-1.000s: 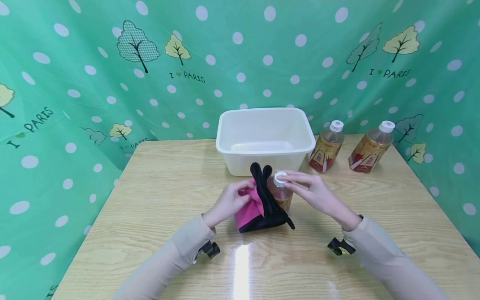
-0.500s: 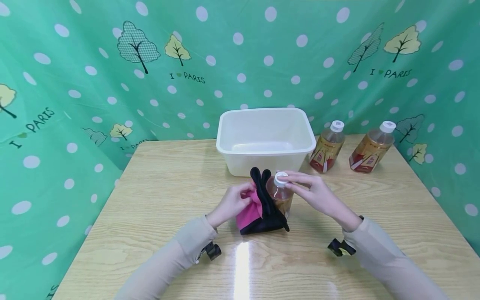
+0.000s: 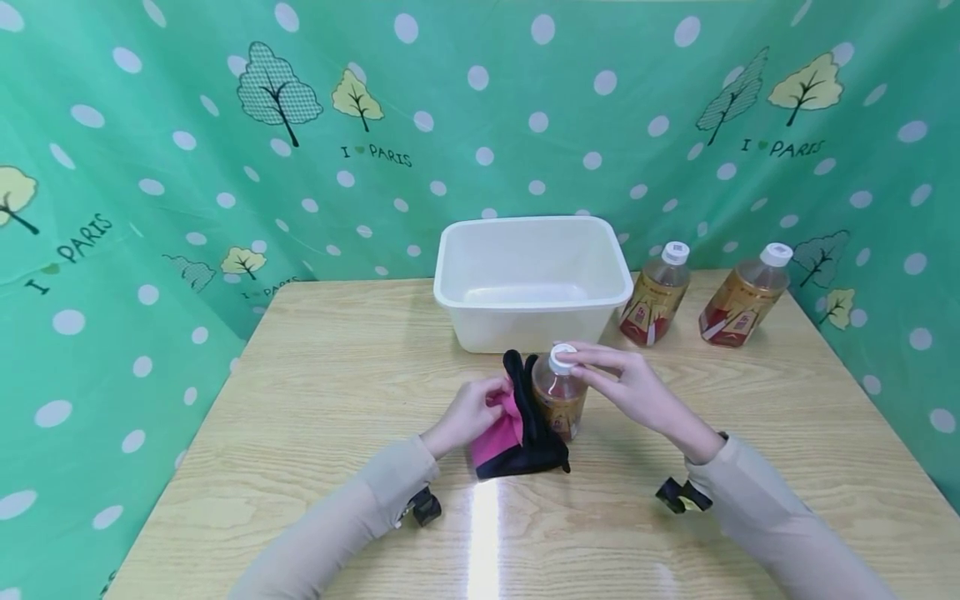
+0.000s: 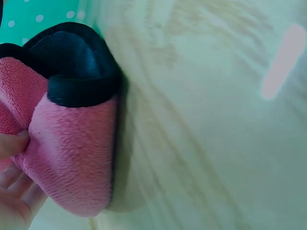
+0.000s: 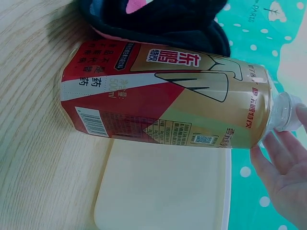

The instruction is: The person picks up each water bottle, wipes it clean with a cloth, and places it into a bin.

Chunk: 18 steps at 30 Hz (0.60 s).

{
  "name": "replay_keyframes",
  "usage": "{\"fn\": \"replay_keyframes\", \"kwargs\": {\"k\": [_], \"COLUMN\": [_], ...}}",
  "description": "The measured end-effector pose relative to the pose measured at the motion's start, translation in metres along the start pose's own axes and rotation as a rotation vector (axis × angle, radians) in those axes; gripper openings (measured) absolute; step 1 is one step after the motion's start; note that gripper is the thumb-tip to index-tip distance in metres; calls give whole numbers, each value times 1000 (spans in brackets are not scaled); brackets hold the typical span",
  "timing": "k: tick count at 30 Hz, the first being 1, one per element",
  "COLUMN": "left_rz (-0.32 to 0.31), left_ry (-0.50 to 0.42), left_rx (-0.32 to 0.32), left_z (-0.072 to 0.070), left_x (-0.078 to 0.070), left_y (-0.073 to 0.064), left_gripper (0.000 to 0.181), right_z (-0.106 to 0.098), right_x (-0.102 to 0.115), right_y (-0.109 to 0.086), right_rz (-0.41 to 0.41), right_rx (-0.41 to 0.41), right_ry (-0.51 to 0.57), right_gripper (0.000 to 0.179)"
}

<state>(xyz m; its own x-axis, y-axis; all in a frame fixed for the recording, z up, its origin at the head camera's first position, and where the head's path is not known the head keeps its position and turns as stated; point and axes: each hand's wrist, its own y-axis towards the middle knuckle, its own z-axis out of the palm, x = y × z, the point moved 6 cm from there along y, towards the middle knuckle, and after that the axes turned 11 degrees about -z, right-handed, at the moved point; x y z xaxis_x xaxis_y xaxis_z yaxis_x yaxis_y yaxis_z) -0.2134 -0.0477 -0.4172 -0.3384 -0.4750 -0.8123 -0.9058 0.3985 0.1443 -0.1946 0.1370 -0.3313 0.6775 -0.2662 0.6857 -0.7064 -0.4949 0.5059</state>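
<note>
A fuzzy pink cloth with a black back and edging (image 3: 498,442) is pinched between the thumb and fingers of my left hand (image 3: 467,414). Its black side lies against the left of a drink bottle (image 3: 562,412), which stands upright on the table. From the right, my right hand (image 3: 626,383) holds that bottle's white cap with thumb and fingertips. In the left wrist view, the cloth (image 4: 76,148) bulges into folds above the hand's fingers. The right wrist view shows the bottle's gold and red label (image 5: 163,96), with the black cloth (image 5: 206,33) alongside it.
Behind the bottle stands a white plastic tub (image 3: 532,329). Two similar capped bottles, one beside the tub (image 3: 655,300) and another farther right (image 3: 745,302), stand near the table's back edge. A green patterned curtain (image 3: 420,83) hangs behind the wooden table (image 3: 315,367).
My left hand has moved the cloth a little down and toward me along the bottle's side, and more of the bottle shows. The right hand stays at the cap.
</note>
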Motion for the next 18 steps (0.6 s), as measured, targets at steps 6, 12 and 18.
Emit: {"fn": "replay_keyframes", "kwargs": {"k": [6, 12, 18], "left_rz": [0, 7, 14], "left_ry": [80, 104, 86], "left_rx": [4, 5, 2], "left_z": [5, 5, 3], "left_x": [3, 5, 8], "left_y": [-2, -2, -4], "left_gripper": [24, 23, 23], "right_z": [0, 1, 0], "right_x": [-1, -2, 1], "right_y": [-1, -2, -2], "right_rz": [11, 24, 14], "right_rx": [11, 9, 9], "right_ry": [0, 19, 8], "right_gripper": [26, 26, 27]}}
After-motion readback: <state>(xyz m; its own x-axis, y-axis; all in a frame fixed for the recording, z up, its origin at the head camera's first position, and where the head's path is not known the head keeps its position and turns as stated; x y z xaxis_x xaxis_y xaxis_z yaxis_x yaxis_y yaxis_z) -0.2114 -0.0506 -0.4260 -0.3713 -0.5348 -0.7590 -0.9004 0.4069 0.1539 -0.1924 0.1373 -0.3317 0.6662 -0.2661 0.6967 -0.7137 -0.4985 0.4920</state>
